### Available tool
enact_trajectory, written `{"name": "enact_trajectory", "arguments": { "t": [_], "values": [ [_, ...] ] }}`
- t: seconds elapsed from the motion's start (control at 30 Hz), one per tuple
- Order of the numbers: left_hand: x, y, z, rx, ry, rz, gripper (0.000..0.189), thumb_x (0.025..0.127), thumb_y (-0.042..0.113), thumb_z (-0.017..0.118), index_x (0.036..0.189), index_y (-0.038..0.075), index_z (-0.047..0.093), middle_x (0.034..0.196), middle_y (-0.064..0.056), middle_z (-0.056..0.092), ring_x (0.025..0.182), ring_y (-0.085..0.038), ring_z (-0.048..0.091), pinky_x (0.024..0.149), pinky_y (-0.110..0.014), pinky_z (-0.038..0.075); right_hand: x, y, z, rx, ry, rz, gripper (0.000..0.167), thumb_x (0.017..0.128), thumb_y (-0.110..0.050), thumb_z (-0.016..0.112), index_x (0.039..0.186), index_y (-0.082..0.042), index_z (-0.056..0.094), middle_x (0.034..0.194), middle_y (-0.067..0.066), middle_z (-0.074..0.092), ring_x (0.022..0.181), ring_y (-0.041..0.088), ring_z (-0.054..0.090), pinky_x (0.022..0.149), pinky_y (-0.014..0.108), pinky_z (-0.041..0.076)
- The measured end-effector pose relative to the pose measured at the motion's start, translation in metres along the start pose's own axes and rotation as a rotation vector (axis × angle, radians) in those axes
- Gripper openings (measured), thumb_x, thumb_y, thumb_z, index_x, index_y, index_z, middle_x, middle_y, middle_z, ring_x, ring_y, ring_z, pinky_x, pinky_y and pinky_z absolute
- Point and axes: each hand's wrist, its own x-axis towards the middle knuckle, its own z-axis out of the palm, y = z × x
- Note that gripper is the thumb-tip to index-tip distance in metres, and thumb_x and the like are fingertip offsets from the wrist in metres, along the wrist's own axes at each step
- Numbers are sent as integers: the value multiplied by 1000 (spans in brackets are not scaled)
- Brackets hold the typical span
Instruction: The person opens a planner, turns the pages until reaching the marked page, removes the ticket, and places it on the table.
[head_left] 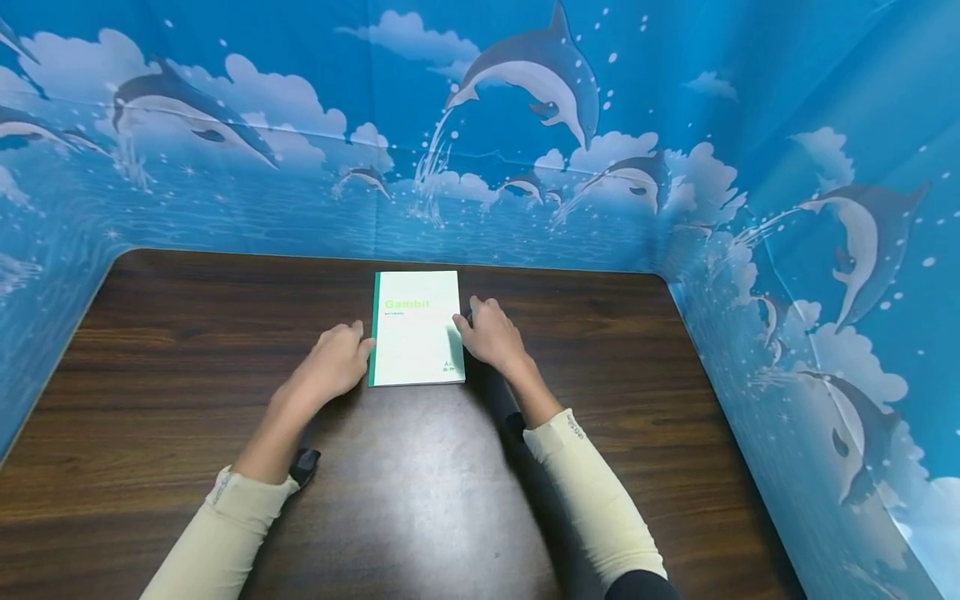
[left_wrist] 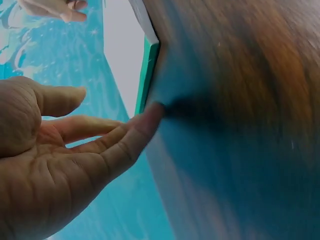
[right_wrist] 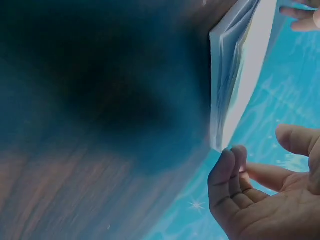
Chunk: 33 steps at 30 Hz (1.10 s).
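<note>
A white notebook (head_left: 412, 346) with "Gambit" in light green letters and a green spine lies closed-looking on the dark wooden table. My left hand (head_left: 335, 360) is at its left side. In the left wrist view, the fingertips reach the far end of the green spine (left_wrist: 147, 70), with the thumb held apart. On the opposite side, my right hand (head_left: 492, 335) is by the right edge, its shadow falling on the cover. The right wrist view shows slightly parted page edges (right_wrist: 231, 65); fingertips (right_wrist: 239, 154) come close to the notebook's end, thumb raised away.
Dark wood grain covers the table (head_left: 187, 358), which has rounded far corners. A blue curtain (head_left: 300, 200) printed with dolphins and clouds hangs behind it and along its sides. Both forearms wear pale sleeves (head_left: 592, 492), with a black wrist strap (head_left: 304, 467) on the left.
</note>
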Motion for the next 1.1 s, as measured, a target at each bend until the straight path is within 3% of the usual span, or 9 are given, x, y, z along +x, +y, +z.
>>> {"name": "enact_trajectory", "arguments": {
  "t": [0.07,0.13,0.2,0.27,0.33,0.4,0.5,0.87,1.1],
  "values": [
    [6,-2,2,-15,-20,3,55,117,16,37,156,-23,30,160,-47,32,134,-62,50,104,-65,49,9,1,-1,1,-26,10,62,115,-38,49,163,2,40,165,25,44,132,39,59,95,50,52],
    [11,-3,4,-20,-16,12,52,116,14,40,152,-24,37,158,-47,35,130,-62,50,96,-60,49,17,2,-1,16,-51,20,60,116,-37,48,161,2,43,166,24,44,116,38,63,87,47,50],
    [15,-5,5,-27,-11,17,42,115,12,43,137,-22,56,154,-47,42,118,-60,54,86,-55,46,23,2,0,15,-77,27,56,116,-35,48,156,3,50,162,25,48,96,33,59,78,42,45],
    [19,-7,6,-32,-10,16,33,114,11,46,109,-14,66,130,-46,58,108,-55,54,83,-51,44,27,1,2,25,-103,30,49,116,-34,49,145,4,59,154,26,54,77,28,48,71,39,41],
    [21,-8,7,-34,-11,12,35,113,11,48,83,-2,60,98,-34,61,97,-45,53,79,-46,42,37,9,12,33,-114,20,44,115,-39,51,117,1,69,140,24,60,68,21,40,66,36,38],
    [23,-9,7,-37,-10,14,40,112,11,50,72,7,49,75,-18,49,83,-36,48,74,-42,39,38,7,15,21,-123,29,44,114,-38,52,88,-3,62,129,23,60,66,19,38,63,35,37],
    [23,-9,7,-52,-8,14,44,111,11,53,69,12,42,67,-5,34,69,-24,36,67,-38,35,36,6,19,-4,-113,28,51,113,-37,55,70,-11,47,125,19,59,65,19,37,59,34,37],
    [23,-9,8,-83,9,51,53,111,10,54,62,16,34,60,3,22,57,-15,21,61,-33,29,14,-17,10,-134,23,0,29,112,-29,59,90,-10,60,116,14,57,77,23,50,65,36,42],
    [25,-8,10,-119,22,54,50,111,11,51,65,15,33,64,1,22,70,-21,27,69,-36,30,10,-37,-8,-96,185,-99,19,109,-15,64,113,-1,75,94,15,75,70,20,63,60,29,45]
  ]
}}
